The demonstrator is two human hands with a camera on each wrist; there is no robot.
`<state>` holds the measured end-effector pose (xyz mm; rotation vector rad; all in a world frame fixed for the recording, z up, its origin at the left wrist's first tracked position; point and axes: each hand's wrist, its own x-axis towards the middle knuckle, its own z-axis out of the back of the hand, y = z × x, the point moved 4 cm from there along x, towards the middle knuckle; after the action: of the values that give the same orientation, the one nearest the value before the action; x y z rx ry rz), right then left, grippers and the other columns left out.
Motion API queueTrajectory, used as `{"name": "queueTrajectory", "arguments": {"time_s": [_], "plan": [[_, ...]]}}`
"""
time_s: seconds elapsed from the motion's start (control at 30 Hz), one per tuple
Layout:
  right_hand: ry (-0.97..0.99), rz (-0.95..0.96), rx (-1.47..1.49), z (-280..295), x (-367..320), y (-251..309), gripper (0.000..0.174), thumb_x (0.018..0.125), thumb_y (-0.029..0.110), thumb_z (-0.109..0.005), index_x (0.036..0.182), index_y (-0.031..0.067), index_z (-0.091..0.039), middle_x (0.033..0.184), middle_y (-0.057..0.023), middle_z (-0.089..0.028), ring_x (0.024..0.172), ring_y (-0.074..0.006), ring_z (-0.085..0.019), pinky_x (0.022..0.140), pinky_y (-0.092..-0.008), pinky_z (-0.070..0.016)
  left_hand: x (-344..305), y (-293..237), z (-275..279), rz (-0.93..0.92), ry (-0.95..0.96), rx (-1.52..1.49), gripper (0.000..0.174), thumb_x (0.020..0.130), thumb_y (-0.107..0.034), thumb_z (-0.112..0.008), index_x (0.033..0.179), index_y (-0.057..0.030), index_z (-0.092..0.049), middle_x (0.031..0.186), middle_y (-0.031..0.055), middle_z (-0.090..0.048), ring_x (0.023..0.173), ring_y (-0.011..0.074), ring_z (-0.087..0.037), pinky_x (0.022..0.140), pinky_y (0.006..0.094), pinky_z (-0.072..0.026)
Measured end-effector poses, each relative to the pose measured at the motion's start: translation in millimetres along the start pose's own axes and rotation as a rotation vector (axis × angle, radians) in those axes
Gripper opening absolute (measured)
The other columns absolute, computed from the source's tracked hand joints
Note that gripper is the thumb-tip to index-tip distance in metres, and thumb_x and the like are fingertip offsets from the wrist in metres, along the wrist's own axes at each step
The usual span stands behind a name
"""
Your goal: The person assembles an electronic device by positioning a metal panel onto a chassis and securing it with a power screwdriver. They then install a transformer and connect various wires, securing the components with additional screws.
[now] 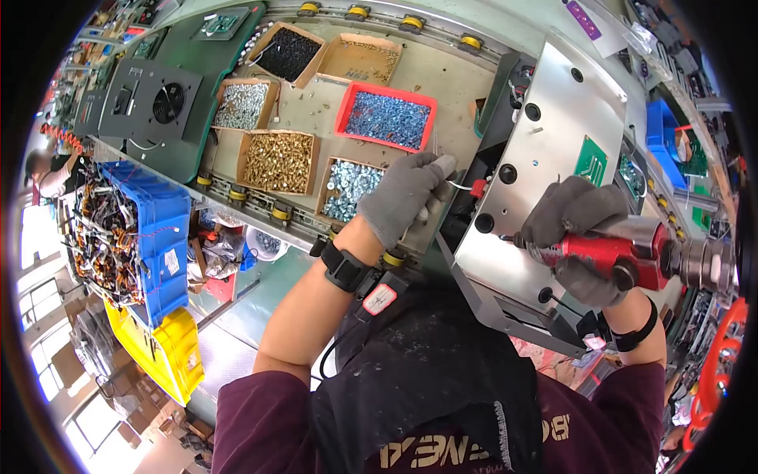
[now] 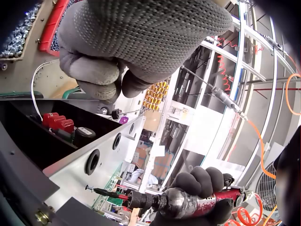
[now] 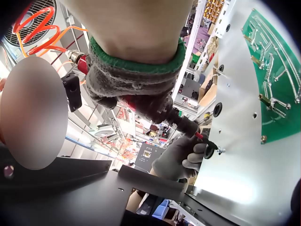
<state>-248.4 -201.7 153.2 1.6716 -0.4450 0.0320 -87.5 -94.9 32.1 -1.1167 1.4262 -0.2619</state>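
Screwdriver (image 1: 624, 253) bit on steel panel (image 1: 553, 134), right hand (image 1: 580, 233) gripping it; left hand (image 1: 403, 193) curled near screw tray (image 1: 344, 107), contents unclear. Fastening looks midway, empty holes remain

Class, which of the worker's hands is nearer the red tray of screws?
Left. The left hand is close by the red tray; the right hand holds the driver farther off.

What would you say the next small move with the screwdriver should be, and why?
Probably press the bit straight into the metal panel and drive: the right hand grips the pneumatic screwdriver, a screw sits on its bit tip, at the panel's face.
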Motion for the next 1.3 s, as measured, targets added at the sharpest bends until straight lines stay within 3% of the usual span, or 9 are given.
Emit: {"name": "queueTrajectory", "arguments": {"time_s": [0.23,0.47,0.57,0.9,0.97,1.03,1.1,1.17,1.3], "plan": [[0.089,-0.034,-0.118,-12.5,5.8,1.5,0.023,0.078,0.008,-0.067,0.08,0.0096,-0.044,0.072,-0.006,-0.051,0.065,-0.019,-0.053,0.063,-0.0336,-0.0492,1.0,6.9,7.9,-0.005,0.025,-0.029,0.029,0.094,-0.025,-0.055,0.104,0.0022,-0.056,0.075,0.0049,-0.06,0.056,0.0078,-0.057,0.049,0.0194,-0.0454],[0.175,0.02,-0.222,-15.8,-0.2,3.4,0.023,0.078,0.014,-0.068,0.084,0.0086,-0.047,0.078,-0.0096,-0.058,0.069,-0.0234,-0.056,0.066,-0.037,-0.0502,3.1,26.2,29.4,-0.083,0.068,-0.394,0.03,0.091,0.0,-0.043,0.117,0.0138,-0.044,0.107,0.022,-0.058,0.087,0.03,-0.065,0.078,0.0336,-0.0572],[0.151,0.004,-0.38,-10.4,-1.1,11.8,0.027,0.079,0.016,-0.068,0.092,0.007,-0.046,0.087,-0.0117,-0.057,0.077,-0.025,-0.057,0.071,-0.0377,-0.0488,1.2,32.4,35.6,-0.078,0.047,-0.342,0.031,0.091,0.0,-0.041,0.119,0.0133,-0.043,0.108,0.0227,-0.059,0.09,0.03,-0.065,0.079,0.0344,-0.0576],[-0.82,0.067,-0.536,59.8,-181.4,153.8,0.063,0.089,0.032,-0.054,0.136,-0.0059,-0.037,0.132,-0.0191,-0.048,0.122,-0.0323,-0.048,0.105,-0.0452,-0.0338,32.8,21.3,90.2,0.034,-0.036,0.118,0.035,0.092,-0.013,-0.053,0.118,0.0102,-0.05,0.102,0.018,-0.062,0.083,0.0208,-0.065,0.067,0.0293,-0.0561],[-1.196,0.019,-0.614,53.6,-256.1,149.0,0.054,0.089,0.023,-0.055,0.134,-0.0028,-0.041,0.13,-0.0158,-0.051,0.121,-0.0284,-0.05,0.104,-0.0436,-0.036,69.1,23.6,106.4,-0.053,-0.046,0.229,0.035,0.09,-0.022,-0.059,0.117,-0.0009,-0.055,0.097,0.0144,-0.064,0.076,0.0233,-0.065,0.066,0.0334,-0.0542],[-1.485,-0.118,-0.719,28.3,-309.7,128.4,0.048,0.086,0.013,-0.058,0.13,-0.0005,-0.046,0.125,-0.0126,-0.055,0.116,-0.0244,-0.053,0.101,-0.0407,-0.0393,73.2,-4.9,104.7,-0.565,-0.539,1.127,0.035,0.088,-0.03,-0.062,0.116,-0.0092,-0.059,0.106,0.0163,-0.063,0.091,0.0278,-0.063,0.081,0.038,-0.051],[-1.301,-0.137,-0.821,2.6,-340.3,98.1,0.045,0.082,0.005,-0.06,0.125,0.0012,-0.049,0.117,-0.0092,-0.057,0.108,-0.0205,-0.056,0.097,-0.0357,-0.0422,96.2,18.5,84.5,-0.232,-0.204,1.171,0.038,0.088,-0.039,-0.059,0.114,-0.012,-0.062,0.11,0.0189,-0.061,0.101,0.0323,-0.06,0.089,0.0399,-0.0466],[-1.543,-0.453,-0.872,-24.4,-405.4,45.6,0.045,0.08,0.004,-0.061,0.124,0.0021,-0.049,0.112,-0.0076,-0.057,0.104,-0.0186,-0.055,0.094,-0.0333,-0.0429,119.1,64.6,60.7,-0.02,0.019,1.053,0.04,0.09,-0.041,-0.055,0.111,-0.008,-0.062,0.099,0.0164,-0.063,0.094,0.0308,-0.061,0.084,0.0388,-0.0471],[-1.772,-0.489,-0.658,-79.1,-446.7,-51.7,0.043,0.074,-0.002,-0.066,0.115,0.0061,-0.054,0.099,-0.0024,-0.058,0.084,-0.013,-0.056,0.077,-0.0284,-0.0467,206.1,174.2,45.8,0.273,0.194,0.403,0.026,0.092,-0.032,-0.054,0.093,-0.007,-0.06,0.074,0.0064,-0.058,0.067,0.0198,-0.054,0.062,0.0342,-0.0449]]}}
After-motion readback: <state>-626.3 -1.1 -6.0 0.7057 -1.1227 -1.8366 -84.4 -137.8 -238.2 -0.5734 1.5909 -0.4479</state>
